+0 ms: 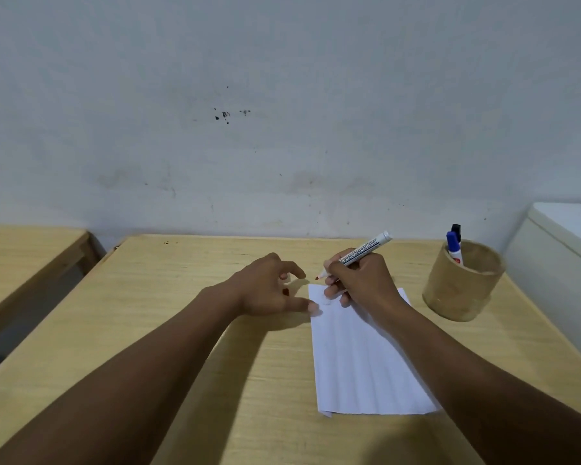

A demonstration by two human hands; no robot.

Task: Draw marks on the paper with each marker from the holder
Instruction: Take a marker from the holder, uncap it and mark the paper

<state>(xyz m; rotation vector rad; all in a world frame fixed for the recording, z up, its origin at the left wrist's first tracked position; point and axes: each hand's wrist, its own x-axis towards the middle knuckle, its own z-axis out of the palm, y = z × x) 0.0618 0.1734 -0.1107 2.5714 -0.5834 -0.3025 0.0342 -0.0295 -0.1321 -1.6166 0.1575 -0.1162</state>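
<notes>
On the pale wooden desk (188, 330), just right of centre, a white sheet of paper (356, 364) was seen lying flat, creased lengthwise in shallow ridges, its near left corner turned slightly. A white board marker (363, 253) with a red tip, uncapped, was gripped in the right hand (359, 280), fingers closed round the barrel close to the nib, the tip poised just beyond the paper's far left corner; contact with the sheet could not be confirmed. The left hand (269, 286) was held spread and loose, one fingertip pressed at the paper's left edge; a small red object, judged to be the cap, was glimpsed under the palm, though whether it was pinched could not be told. To the right, well apart from the sheet, a tan cylindrical holder (460, 283) was noted with a blue-capped marker (454, 246) and a black-capped one (456, 229) standing in it. The paper was judged light, thin and prone to sliding, so pinning at an edge was thought wise. The markers were judged light, stiff and smooth; a hold low on the barrel was thought best for control.
</notes>
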